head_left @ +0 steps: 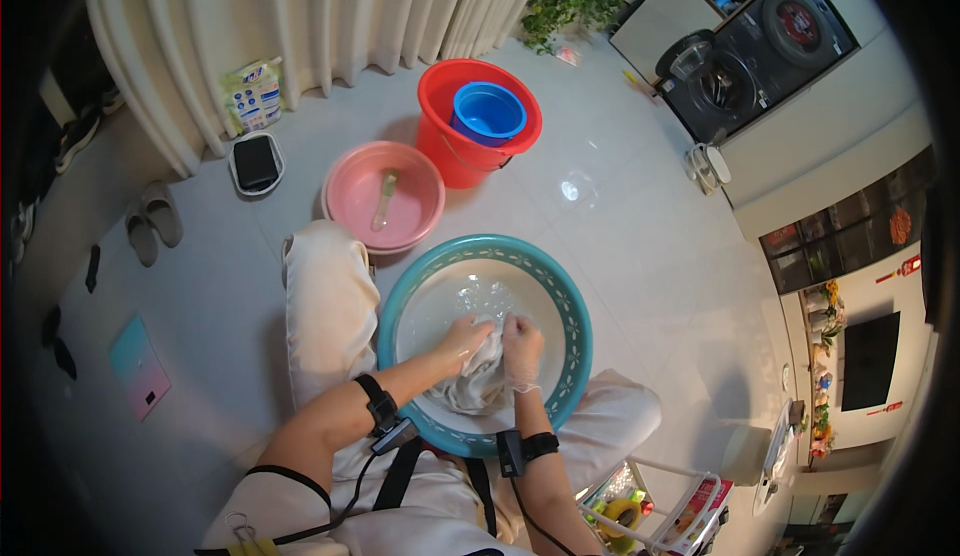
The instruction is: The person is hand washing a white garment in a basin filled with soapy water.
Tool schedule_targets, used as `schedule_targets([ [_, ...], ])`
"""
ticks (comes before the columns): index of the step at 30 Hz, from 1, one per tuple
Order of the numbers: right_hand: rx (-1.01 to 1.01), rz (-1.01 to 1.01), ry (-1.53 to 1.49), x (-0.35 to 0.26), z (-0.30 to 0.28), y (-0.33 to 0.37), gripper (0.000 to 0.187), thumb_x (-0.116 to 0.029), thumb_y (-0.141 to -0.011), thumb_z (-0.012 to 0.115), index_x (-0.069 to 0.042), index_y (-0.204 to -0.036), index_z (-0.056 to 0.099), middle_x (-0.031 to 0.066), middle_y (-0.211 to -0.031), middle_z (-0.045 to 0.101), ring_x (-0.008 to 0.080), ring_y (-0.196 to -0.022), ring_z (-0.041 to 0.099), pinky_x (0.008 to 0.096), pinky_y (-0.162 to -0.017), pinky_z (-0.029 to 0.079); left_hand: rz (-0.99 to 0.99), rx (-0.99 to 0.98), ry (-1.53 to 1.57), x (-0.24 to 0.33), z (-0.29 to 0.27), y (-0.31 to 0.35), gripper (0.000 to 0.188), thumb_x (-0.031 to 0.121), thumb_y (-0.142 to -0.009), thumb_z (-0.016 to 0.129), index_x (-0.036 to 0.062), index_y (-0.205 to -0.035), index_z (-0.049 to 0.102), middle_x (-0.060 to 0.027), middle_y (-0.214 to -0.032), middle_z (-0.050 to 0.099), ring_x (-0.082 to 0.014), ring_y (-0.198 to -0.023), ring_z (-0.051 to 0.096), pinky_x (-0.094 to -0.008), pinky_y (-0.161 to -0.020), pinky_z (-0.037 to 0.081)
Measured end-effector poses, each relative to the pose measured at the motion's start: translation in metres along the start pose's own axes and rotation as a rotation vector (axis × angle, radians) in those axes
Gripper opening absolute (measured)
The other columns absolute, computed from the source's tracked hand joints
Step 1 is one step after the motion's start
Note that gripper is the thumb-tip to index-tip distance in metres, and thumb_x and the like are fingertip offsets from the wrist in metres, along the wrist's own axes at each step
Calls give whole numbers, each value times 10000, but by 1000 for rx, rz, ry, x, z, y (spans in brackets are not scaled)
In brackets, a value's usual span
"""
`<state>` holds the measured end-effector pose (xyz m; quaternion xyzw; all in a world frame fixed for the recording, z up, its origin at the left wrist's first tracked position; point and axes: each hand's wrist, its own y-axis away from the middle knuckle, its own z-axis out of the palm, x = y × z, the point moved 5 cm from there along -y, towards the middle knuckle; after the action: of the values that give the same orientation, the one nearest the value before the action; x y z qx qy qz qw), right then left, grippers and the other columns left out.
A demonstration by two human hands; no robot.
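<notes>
Cloth (474,380) (white) bunches between left hand (465,342) and right hand (523,348).

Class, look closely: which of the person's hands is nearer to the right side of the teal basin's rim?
Right. The right hand is a little left of that teal rim; the left hand is farther left, beyond the right hand.

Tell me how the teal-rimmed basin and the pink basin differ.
Size: the teal-rimmed basin looks wider than the pink basin.
Look: the teal-rimmed basin has a petal-like pattern around its rim; the pink basin shows none.
Contents: the teal-rimmed basin holds a white cloth; the pink basin holds a long, narrow item.
Both are round, open-topped and upright.
</notes>
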<state>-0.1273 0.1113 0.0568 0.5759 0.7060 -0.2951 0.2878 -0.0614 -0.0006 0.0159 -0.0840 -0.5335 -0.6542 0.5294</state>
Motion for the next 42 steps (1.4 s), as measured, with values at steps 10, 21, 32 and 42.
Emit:
schedule_targets([
  [10,-280,-6,35,60,32,4,652,-203,-743,701,-22,-1328,478,237,-1228,565,386,-1148,536,371,-975,421,237,93,-79,-8,-18,-43,564,292,-880,633,38,-1340,429,-141,-1201,593,-245,-1079,568,-340,-924,436],
  [21,-9,-326,-89,-95,7,66,164,-161,-758,724,-64,-879,672,155,-851,572,331,-693,593,387,-611,482,-236,-435,567,-31,-9,-26,327,370,-894,586,64,-1011,564,-54,-838,590,-149,-716,552,-311,-583,447],
  [32,87,-135,114,-4,-10,-2,125,-146,-808,668,-28,-849,680,178,-756,656,325,-680,645,393,-626,500,228,138,-206,14,-23,-17,321,271,-860,605,-25,-983,629,-103,-827,633,-186,-725,585,-323,-641,456],
  [42,-269,236,-573,57,29,5,467,-172,-823,686,64,-1204,557,189,-1110,630,219,-1043,588,300,-900,458,148,140,-104,-16,-26,-41,479,351,-896,607,42,-1259,557,-109,-1028,643,-207,-859,612,-321,-791,478],
])
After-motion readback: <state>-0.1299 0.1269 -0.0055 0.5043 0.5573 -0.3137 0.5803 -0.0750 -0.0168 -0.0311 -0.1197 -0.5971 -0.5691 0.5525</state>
